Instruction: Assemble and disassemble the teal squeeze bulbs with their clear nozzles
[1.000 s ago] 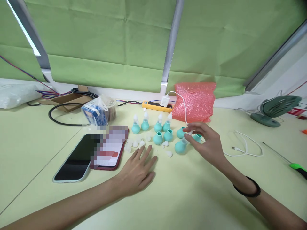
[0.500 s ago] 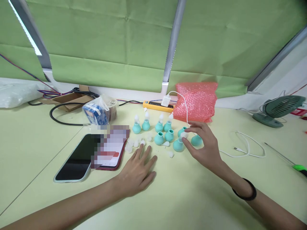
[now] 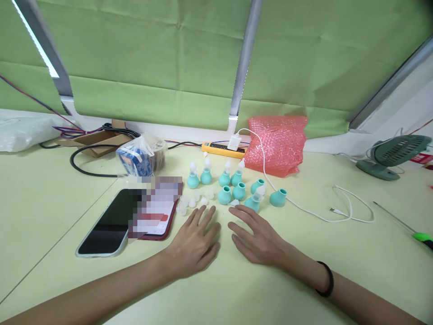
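Observation:
My left hand [image 3: 194, 246] rests on the table with fingers spread, its fingertips near a cluster of small translucent white caps [image 3: 192, 202]. Empty and apart-fingered, my right hand [image 3: 259, 239] sits to the right, its fingertips just below a small white pointed piece [image 3: 234, 203]. Beyond it a teal squeeze bulb [image 3: 252, 203] carries a white tip [image 3: 260, 191] and leans right. Open-necked teal bulbs stand nearby, among them one bulb [image 3: 224, 195] at the middle and another bulb [image 3: 278, 198] at the right. Behind them, several bulbs [image 3: 205, 176] have white tips upright in their necks.
Two phones, one dark-screened phone [image 3: 104, 225] and one red-cased phone [image 3: 155, 221], lie at left. Behind are a plastic-wrapped blue package [image 3: 137, 158], a yellow power strip [image 3: 219, 150] and pink bubble wrap [image 3: 277, 146]. A white cable [image 3: 311, 214], screwdriver [image 3: 421, 237] and green fan [image 3: 399, 151] are at right.
My right hand has let go of the white tip on the teal bulb and moved left and down, covering a loose white piece. The bulb now leans right. My left hand has barely moved.

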Tool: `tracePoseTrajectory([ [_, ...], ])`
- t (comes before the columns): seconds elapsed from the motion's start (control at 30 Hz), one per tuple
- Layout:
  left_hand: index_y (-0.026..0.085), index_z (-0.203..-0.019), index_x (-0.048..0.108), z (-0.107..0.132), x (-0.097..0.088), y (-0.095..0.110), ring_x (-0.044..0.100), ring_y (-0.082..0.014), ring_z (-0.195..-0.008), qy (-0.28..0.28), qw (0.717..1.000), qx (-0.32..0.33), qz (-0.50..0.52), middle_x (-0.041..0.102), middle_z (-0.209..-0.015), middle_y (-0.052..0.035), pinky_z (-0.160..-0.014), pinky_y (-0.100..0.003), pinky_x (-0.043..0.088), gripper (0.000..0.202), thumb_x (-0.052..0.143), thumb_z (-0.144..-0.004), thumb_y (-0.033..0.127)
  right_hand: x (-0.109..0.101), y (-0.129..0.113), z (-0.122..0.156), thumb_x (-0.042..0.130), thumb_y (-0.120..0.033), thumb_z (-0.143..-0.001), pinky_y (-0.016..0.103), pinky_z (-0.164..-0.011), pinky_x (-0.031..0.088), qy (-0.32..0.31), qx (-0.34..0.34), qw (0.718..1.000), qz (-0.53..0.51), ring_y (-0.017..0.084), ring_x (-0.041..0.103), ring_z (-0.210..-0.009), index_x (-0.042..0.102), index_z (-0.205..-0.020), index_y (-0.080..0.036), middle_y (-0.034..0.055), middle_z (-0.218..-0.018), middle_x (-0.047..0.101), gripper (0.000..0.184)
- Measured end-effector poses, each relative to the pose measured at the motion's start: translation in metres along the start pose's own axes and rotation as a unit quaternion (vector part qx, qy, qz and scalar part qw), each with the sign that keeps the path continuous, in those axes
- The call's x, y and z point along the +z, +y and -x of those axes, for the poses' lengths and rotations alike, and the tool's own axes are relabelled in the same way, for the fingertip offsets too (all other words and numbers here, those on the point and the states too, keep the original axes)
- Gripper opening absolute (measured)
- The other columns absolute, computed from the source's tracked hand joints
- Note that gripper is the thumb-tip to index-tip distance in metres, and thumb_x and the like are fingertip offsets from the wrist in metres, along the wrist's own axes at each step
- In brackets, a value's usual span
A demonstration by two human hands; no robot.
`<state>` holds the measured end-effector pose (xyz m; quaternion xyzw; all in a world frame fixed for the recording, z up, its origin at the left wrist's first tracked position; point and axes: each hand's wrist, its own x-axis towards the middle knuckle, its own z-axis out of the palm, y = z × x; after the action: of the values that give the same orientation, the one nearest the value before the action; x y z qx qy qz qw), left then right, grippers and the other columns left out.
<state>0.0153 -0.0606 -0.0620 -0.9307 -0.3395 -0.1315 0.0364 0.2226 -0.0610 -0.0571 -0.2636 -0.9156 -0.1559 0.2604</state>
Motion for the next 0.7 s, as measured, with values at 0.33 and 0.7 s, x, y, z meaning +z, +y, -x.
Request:
tracePoseTrajectory([
  [0.33,0.008,-0.113,0.045,0.001,0.004,0.000,0.037,-0.0338,-0.113,0.006,1.000,0.009,-0.008,0.044,-0.118,-0.0186,-0.091,-0.049,0.034,0.036,0.038,-0.083,0.026,0.005,0.000,-0.003,0.037,-0.034,-0.085,0.050,-0.094,0.030,-0.214,0.091,0.971,-0.061,0.029,0.023,-0.123,0.038,-0.121,-0.016,0.0123,-0.133,0.031,0.040],
  [0.7,0.010,-0.093,0.054,0.003,0.020,-0.012,0.050,-0.0206,-0.089,0.134,0.979,0.062,0.141,0.056,-0.097,-0.0120,-0.068,-0.031,0.049,0.024,0.036,-0.079,0.001,0.008,-0.003,-0.001,0.044,-0.029,-0.081,0.049,-0.093,0.029,-0.152,0.099,0.978,-0.105,0.025,0.039,-0.106,0.047,-0.107,-0.016,0.0118,-0.113,0.048,0.029],
])
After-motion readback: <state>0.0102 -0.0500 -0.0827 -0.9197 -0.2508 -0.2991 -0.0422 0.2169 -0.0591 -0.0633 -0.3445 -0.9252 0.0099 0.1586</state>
